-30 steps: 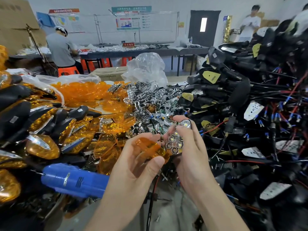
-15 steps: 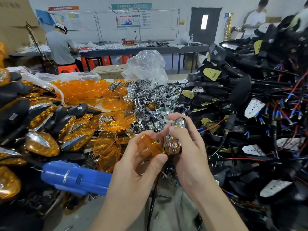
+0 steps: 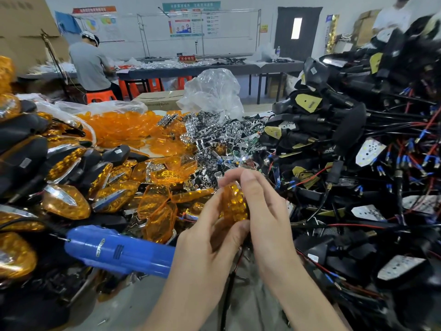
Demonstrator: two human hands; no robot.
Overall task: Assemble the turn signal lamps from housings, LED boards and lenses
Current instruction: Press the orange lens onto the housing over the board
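The fingers [image 3: 250, 187] of the right hand [image 3: 267, 211] curl over the top edge of an amber lens [image 3: 235, 204] and pinch it. The left hand [image 3: 207, 237] grips the same lens from the near side, thumb pressed against its lower edge, so both of the 2 hands are closed tight on it. The lens is held in the air just above the worktop [image 3: 133, 304]. What sits behind it is mostly hidden, so I cannot tell whether an insert is seated. The likely step is pressing lens and insert together. If the 2 parts are skewed, the squeeze could crack a tab or leave a gap. A slip would drop the piece among the loose lenses [image 3: 157, 218] and chrome reflectors [image 3: 214, 144] below. Further out, a blue screwdriver [image 3: 119, 250] lies to the left with finished lamps [image 3: 64, 201] beyond. Wired black housings [image 3: 334, 130] and LED boards [image 3: 370, 151] are heaped to the right, where cables could snag a wrist.
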